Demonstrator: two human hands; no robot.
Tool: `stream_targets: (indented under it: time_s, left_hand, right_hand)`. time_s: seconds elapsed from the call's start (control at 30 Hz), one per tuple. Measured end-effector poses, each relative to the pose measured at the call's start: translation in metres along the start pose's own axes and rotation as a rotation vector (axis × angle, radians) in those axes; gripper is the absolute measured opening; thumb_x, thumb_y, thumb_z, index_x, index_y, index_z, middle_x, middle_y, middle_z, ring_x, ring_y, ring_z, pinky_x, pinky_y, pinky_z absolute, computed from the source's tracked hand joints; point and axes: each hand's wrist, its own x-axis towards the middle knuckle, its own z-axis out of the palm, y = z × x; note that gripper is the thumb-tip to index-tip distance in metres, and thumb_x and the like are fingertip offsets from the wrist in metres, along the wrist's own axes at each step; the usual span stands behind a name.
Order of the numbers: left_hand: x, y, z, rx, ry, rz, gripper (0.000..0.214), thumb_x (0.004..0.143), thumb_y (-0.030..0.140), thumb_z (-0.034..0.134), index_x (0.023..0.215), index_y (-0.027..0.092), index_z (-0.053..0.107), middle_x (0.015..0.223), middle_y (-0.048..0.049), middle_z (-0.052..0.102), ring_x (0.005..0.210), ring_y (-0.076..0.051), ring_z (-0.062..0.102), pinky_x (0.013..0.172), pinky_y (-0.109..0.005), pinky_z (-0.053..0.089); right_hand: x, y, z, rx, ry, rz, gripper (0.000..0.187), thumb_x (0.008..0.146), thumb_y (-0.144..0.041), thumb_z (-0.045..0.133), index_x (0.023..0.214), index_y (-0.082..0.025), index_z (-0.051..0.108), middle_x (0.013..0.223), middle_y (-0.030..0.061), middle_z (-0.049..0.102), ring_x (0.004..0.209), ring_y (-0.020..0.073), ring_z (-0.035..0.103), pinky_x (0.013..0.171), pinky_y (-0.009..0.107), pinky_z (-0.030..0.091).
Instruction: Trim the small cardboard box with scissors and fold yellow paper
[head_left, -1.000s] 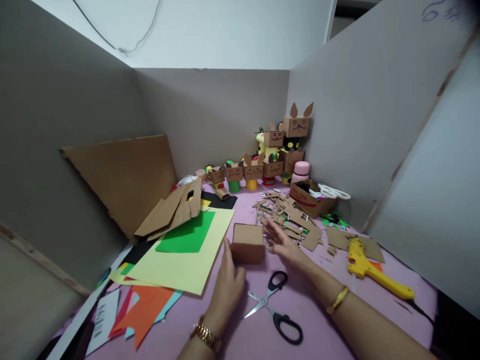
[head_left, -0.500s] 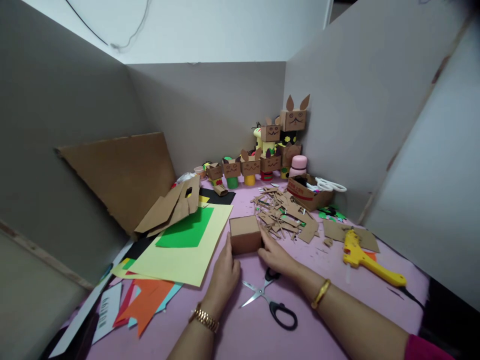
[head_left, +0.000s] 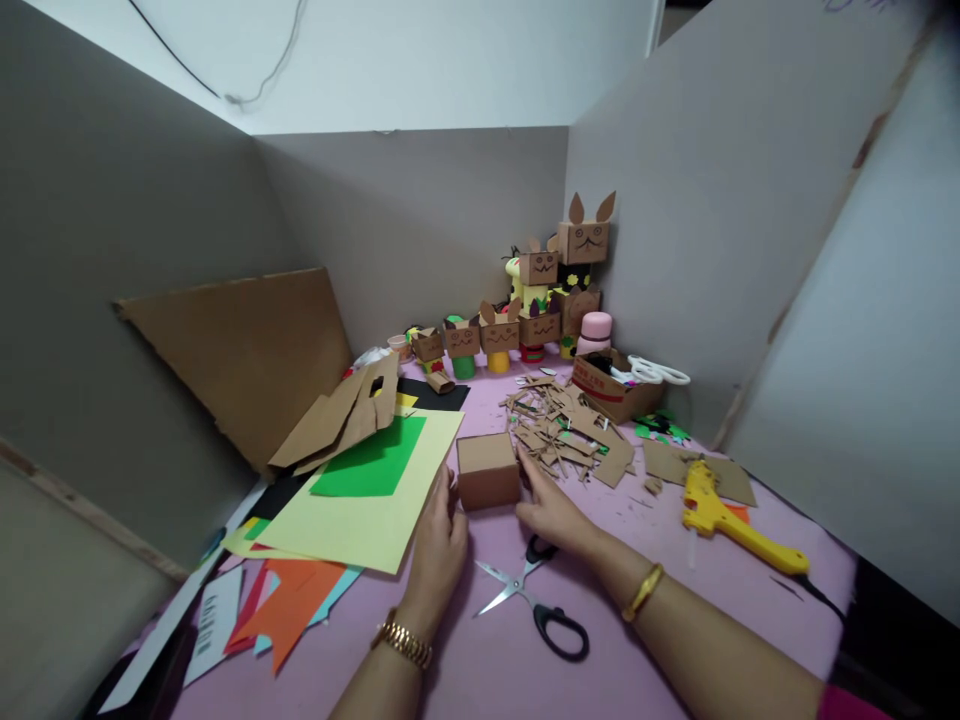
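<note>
Midway between the near and far edges of the pink surface (head_left: 480, 685), a small cardboard box (head_left: 487, 472) sits between your hands: your left hand (head_left: 437, 545), loosely open, is just beside its left side, while your right hand (head_left: 553, 510) points at its right side, its grip impossible to tell. Toward the near edge lie spread black-handled scissors (head_left: 517, 584); by the right edge rests a yellow glue gun (head_left: 739, 532).

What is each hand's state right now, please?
Left hand: open, beside the brown rectangular cardboard box, holding nothing.
Right hand: at the box's right side; whether it grips cannot be told.
</note>
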Motion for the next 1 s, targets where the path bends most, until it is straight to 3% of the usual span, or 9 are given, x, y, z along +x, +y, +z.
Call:
stream_targets:
  time_s: [0.2, 0.37, 0.53, 1.0]
  left_hand:
    - [-0.005, -0.001, 0.004, 0.023, 0.01, 0.023, 0.064, 0.082, 0.016, 0.042, 0.144, 0.007, 0.025, 0.15, -0.0163, 0.03, 0.139, -0.022, 0.025, 0.115, -0.041, 0.016]
    - [-0.008, 0.004, 0.005, -0.046, -0.022, -0.012, 0.073, 0.081, 0.016, 0.042, 0.147, 0.011, 0.012, 0.154, -0.0149, 0.021, 0.139, -0.022, 0.025, 0.115, -0.042, 0.018]
    - [-0.01, 0.005, 0.005, -0.124, -0.135, 0.003, 0.079, 0.075, 0.012, 0.044, 0.147, 0.015, 0.014, 0.155, -0.0099, 0.02, 0.141, -0.022, 0.016, 0.116, -0.04, 0.01]
    - [-0.01, 0.003, 0.007, -0.115, -0.16, -0.029, 0.082, 0.072, 0.009, 0.044, 0.147, 0.012, 0.012, 0.154, -0.0126, 0.021, 0.141, -0.023, 0.02, 0.115, -0.04, 0.014]
  right_hand:
    - [-0.003, -0.024, 0.004, -0.024, -0.031, 0.165, 0.1, 0.059, -0.008, 0.048, 0.149, -0.014, 0.003, 0.156, 0.0098, 0.007, 0.143, 0.0235, 0.006, 0.115, 0.044, 0.005]
    - [-0.001, -0.03, 0.008, 0.004, -0.038, 0.172, 0.104, 0.058, -0.007, 0.048, 0.148, -0.016, -0.002, 0.156, 0.0086, 0.005, 0.143, 0.0225, -0.001, 0.115, 0.044, 0.003]
    - [0.001, -0.034, 0.011, 0.14, -0.075, 0.146, 0.108, 0.056, -0.008, 0.05, 0.147, -0.02, -0.007, 0.156, 0.0069, 0.007, 0.143, 0.0242, 0.001, 0.115, 0.045, 0.005]
    - [-0.003, -0.032, 0.014, 0.134, -0.019, 0.144, 0.101, 0.056, -0.007, 0.047, 0.147, -0.021, 0.004, 0.152, 0.0084, 0.023, 0.141, 0.0242, 0.015, 0.114, 0.046, 0.011]
